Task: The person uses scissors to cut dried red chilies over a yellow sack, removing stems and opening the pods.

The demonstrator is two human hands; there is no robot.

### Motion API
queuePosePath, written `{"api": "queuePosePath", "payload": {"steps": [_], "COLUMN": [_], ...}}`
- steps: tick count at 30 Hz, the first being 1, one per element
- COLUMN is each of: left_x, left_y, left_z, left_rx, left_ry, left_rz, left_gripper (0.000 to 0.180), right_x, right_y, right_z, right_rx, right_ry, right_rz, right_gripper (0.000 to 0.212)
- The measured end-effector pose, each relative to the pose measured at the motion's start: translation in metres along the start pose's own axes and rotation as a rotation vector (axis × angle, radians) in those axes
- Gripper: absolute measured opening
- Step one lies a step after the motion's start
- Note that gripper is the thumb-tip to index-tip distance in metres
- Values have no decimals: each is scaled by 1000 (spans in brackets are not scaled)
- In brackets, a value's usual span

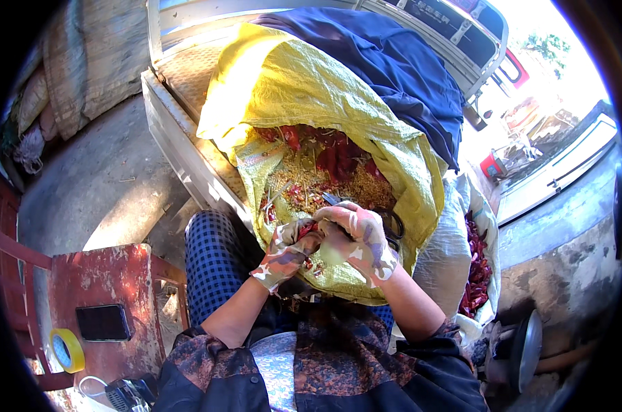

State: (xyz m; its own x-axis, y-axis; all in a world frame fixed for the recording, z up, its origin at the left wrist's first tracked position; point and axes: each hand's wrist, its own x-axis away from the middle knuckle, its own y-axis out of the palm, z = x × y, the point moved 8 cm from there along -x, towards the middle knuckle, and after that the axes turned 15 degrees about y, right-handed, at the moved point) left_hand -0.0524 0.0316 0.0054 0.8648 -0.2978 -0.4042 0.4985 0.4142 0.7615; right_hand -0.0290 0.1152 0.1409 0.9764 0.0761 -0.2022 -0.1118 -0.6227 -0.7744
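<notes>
A yellow woven sack (311, 75) lies open before me, with dried red chilies (338, 156) and a layer of loose yellow seeds (293, 177) inside. Over its near edge, my left hand (287, 253), in a camouflage-patterned glove, is closed round a red chili (307, 231). My right hand (359, 240), gloved alike, meets it there, fingers bent and pinched against the same chili. Scissors (395, 224) show as a dark handle loop right of my right hand and a blade beyond it; the hand hides their middle, so whether it touches them is unclear.
The sack rests against a metal cart bed (194, 154) with a dark blue cloth (386, 55) behind. At right stands a white sack (479, 268) of red chilies. A worn red chair (111, 264) at left bears a black phone (103, 323) and yellow tape roll (67, 350).
</notes>
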Motion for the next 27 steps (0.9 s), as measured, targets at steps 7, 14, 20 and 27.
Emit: {"api": "queuePosePath", "payload": {"steps": [7, 14, 20, 27], "left_x": [-4, -2, -3, 2], "left_y": [11, 0, 0, 11], "left_z": [19, 8, 8, -5], "left_rx": [-499, -427, -398, 91], "left_ry": [102, 120, 17, -334], "left_rz": [-99, -91, 32, 56], "left_gripper": [25, 33, 29, 20], "right_x": [3, 18, 9, 12], "right_y": [15, 61, 36, 17], "right_z": [36, 59, 47, 28], "right_rx": [-766, -1506, -1195, -547], "right_ry": [330, 767, 597, 3], "right_rz": [-23, -142, -51, 16], "right_gripper": [12, 7, 9, 24]}}
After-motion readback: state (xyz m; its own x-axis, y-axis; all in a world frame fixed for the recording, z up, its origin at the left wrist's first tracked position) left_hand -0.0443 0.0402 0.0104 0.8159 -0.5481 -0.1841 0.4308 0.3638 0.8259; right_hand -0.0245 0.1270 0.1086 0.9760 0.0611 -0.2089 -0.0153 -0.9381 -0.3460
